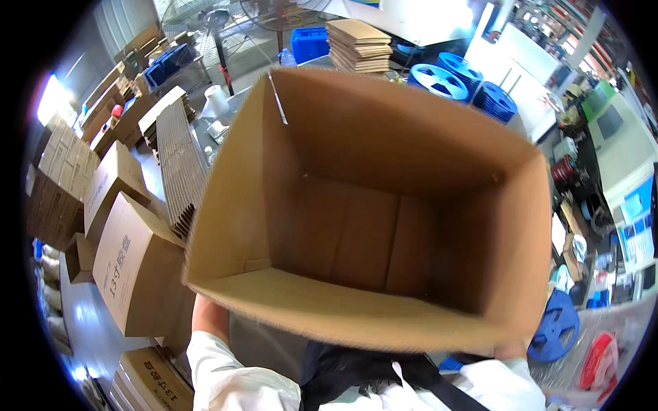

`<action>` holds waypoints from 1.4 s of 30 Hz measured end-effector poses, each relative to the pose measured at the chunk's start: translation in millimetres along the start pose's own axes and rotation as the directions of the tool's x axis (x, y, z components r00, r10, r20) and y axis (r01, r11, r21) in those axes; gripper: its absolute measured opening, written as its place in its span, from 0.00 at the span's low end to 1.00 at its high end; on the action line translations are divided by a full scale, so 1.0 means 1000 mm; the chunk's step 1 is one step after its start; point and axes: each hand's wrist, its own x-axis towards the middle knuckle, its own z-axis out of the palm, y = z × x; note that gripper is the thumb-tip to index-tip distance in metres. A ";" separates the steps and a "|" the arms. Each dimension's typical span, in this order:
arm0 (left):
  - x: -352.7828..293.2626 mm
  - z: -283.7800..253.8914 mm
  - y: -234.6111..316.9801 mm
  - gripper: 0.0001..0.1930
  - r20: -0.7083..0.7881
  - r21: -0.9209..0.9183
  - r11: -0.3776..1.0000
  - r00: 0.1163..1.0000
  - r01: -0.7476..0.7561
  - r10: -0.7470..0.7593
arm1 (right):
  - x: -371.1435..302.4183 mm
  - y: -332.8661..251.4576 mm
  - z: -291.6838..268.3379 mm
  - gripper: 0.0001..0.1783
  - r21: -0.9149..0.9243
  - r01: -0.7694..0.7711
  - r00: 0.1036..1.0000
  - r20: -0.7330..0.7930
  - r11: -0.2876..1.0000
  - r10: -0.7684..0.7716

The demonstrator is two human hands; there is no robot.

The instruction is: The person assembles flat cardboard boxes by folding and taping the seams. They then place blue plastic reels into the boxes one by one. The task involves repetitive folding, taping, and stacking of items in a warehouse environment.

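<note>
A large brown cardboard box (363,233) fills the middle of the view, its open top tilted toward me and its inside bare. Both my arms reach up to it in white sleeves. At its near left corner, my left hand (210,314) holds the box from outside, with the fingers hidden behind the cardboard. By the near right corner, only a small part of my right hand (510,350) shows, also against the outer wall. The box is raised in front of my body and slightly blurred.
Closed cartons (127,267) stand at the left beside a row of flattened cardboard (179,161). Beyond the box are a stack of folded cartons (358,46), blue reels (439,81) and a blue crate (310,44). Another blue reel (554,329) lies at the right.
</note>
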 end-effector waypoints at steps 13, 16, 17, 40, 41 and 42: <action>0.195 0.075 -0.053 0.34 -0.283 0.580 0.672 0.887 0.461 -0.365 | 0.103 0.091 -0.145 0.33 -0.114 -0.473 0.838 -0.363 0.873 0.407; 0.252 0.053 -0.071 0.32 -0.101 0.970 0.190 0.963 0.151 -0.250 | 0.121 0.106 -0.151 0.33 -0.104 -0.525 0.806 -0.378 0.845 0.455; 0.271 0.054 -0.076 0.28 -0.175 0.984 0.006 0.975 0.178 -0.136 | 0.127 0.111 -0.152 0.33 -0.101 -0.535 0.799 -0.384 0.839 0.463; 0.643 0.017 -0.012 0.17 -0.119 0.805 -0.533 0.952 0.259 0.283 | 0.192 0.039 0.002 0.30 -0.537 -0.647 0.762 -0.434 0.541 0.481; 0.645 0.000 -0.015 0.20 -0.054 0.798 -0.550 0.938 0.247 0.342 | 0.204 0.026 0.012 0.29 -0.616 -0.606 0.791 -0.400 0.503 0.462; 0.649 -0.006 -0.015 0.22 -0.091 0.736 -0.614 0.940 0.286 0.328 | 0.218 0.012 0.023 0.27 -0.688 -0.564 0.813 -0.366 0.457 0.453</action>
